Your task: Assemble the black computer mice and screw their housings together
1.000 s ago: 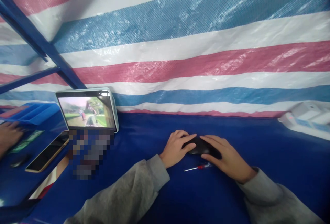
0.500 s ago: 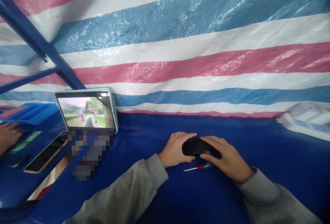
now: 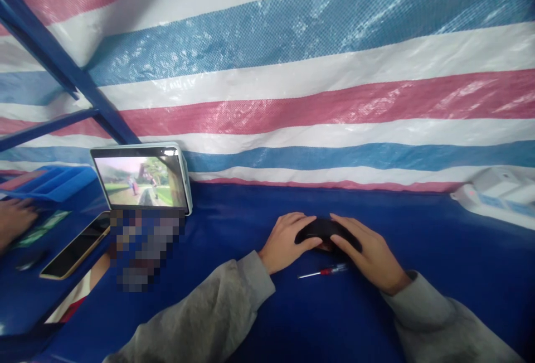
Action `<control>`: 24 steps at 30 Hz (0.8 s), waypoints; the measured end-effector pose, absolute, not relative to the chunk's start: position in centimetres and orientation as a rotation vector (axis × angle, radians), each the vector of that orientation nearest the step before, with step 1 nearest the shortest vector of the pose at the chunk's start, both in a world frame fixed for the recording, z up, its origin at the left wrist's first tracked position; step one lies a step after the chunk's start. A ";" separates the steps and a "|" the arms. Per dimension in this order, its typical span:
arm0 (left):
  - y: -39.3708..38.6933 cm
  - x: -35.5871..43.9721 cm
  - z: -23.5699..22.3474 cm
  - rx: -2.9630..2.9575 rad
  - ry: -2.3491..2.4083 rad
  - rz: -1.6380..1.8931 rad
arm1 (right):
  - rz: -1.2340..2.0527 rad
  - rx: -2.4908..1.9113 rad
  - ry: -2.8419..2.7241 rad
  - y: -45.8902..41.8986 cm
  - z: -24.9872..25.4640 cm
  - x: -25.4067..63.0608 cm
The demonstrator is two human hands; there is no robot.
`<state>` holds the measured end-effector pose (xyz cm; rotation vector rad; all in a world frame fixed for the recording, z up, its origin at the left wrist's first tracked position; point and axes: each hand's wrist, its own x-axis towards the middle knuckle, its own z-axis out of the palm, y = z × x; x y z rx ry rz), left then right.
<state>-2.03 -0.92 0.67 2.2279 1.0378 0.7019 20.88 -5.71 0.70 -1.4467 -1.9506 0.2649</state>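
Note:
A black computer mouse [image 3: 321, 230] is held between my two hands above the blue table. My left hand [image 3: 288, 241] grips its left end, with the thumb along the near side and the fingers over the far side. On the right end, my right hand [image 3: 371, 251] is closed the same way. The mouse's near side shows a dark reddish patch too small to make out. Just in front of it lies a small screwdriver [image 3: 324, 271] with a red and clear handle, its metal shaft pointing left. Neither hand touches the screwdriver.
To the left a tablet [image 3: 140, 182] stands upright, playing a video. A phone [image 3: 77, 246], a blue compartment tray [image 3: 62, 184], a dark mouse [image 3: 31, 260] and another person's hand [image 3: 16, 221] are further left. A white device [image 3: 501, 193] sits at the right. Striped sheeting hangs behind.
My left thumb has come up onto the near face of the mouse. The mouse has tilted, baring a reddish patch on its near side. My right fingers have shifted slightly; the screwdriver stays put.

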 end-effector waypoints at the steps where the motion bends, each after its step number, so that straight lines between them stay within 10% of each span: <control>1: -0.9 -2.0 0.7 2.225 1.045 0.725 | 0.257 -1.444 -1.941 -5.7 0.7 20.9; 24: -0.9 -2.0 1.0 2.156 1.153 0.781 | 0.124 -1.487 -1.790 -5.2 -0.5 21.2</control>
